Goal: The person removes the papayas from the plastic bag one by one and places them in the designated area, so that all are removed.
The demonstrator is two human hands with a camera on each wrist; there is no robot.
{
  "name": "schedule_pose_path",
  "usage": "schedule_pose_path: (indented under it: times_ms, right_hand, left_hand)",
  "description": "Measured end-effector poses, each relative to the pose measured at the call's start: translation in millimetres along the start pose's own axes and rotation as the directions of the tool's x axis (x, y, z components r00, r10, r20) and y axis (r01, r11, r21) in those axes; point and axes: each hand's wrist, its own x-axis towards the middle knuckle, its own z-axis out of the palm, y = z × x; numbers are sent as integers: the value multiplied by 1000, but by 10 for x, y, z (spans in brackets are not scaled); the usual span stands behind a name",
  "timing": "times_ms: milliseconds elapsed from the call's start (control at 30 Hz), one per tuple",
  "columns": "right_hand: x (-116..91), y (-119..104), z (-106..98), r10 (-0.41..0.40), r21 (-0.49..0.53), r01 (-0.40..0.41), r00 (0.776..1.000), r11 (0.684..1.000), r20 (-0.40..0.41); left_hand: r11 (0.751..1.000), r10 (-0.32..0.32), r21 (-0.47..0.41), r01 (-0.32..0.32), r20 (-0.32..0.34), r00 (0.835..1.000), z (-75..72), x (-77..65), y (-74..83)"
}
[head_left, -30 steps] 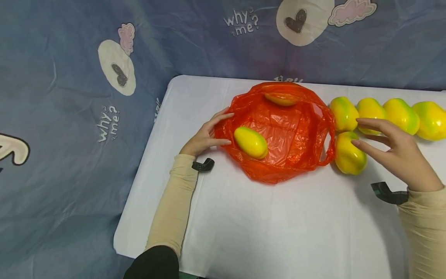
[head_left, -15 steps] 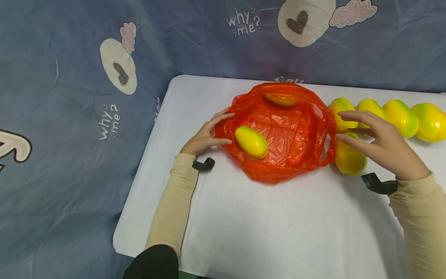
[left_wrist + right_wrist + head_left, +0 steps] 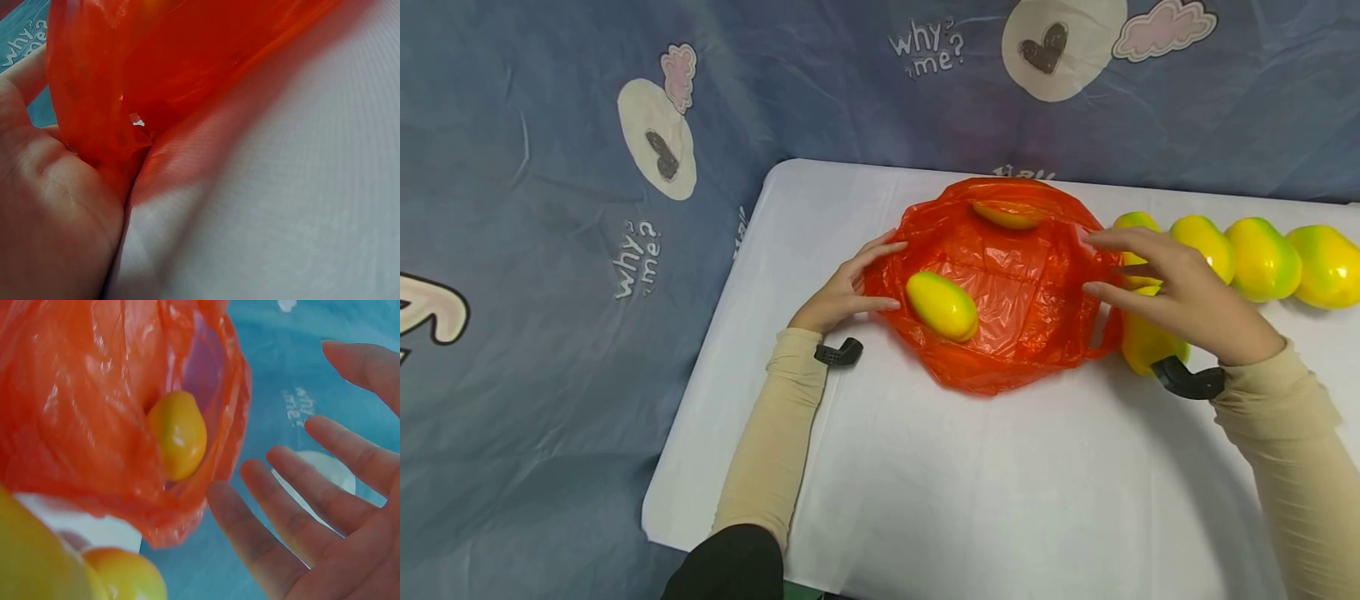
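Observation:
A red plastic bag (image 3: pixel 1011 292) lies spread with its mouth facing up on the white table. Inside it sits a yellow-green mango (image 3: pixel 942 306), and another mango (image 3: pixel 1004 216) shows at the back under the bag's rim. My left hand (image 3: pixel 837 293) rests against the bag's left side, fingers and thumb spread along the edge; in the left wrist view the palm (image 3: pixel 59 219) lies against the plastic. Over the bag's right handle hovers my right hand (image 3: pixel 1191 296), its fingers apart and holding nothing. It partly covers a mango (image 3: pixel 1150 343) beside the bag.
Several more mangoes stand in a row right of the bag, among them a middle one (image 3: pixel 1264 260) and a far right one (image 3: pixel 1327 267). A blue printed cloth (image 3: pixel 850 108) hangs behind and left of the white table (image 3: pixel 1000 483).
My right hand has moved left from above the mangoes to the bag's right edge, fingers still spread. The left hand, the bag and the mangoes have stayed in place.

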Motion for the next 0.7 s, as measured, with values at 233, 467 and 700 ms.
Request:
schedule_pose_path:
  times_ms: [233,467,700]
  right_hand:
    - [121,-100,76,-11,-77,15,999,997,48]
    - [281,-174,177,-66,-81,75,991,994,115]
    - [437,-223,268,-95,-80,109,982,991,164]
  left_hand:
    - [1000,-10,-9,10,-2,1000,11,-6,29]
    - [1000,-16,-7,16,-2,1000,11,-1,31]
    - [1000,-6,2,6,-1,1000,10,-3,22]
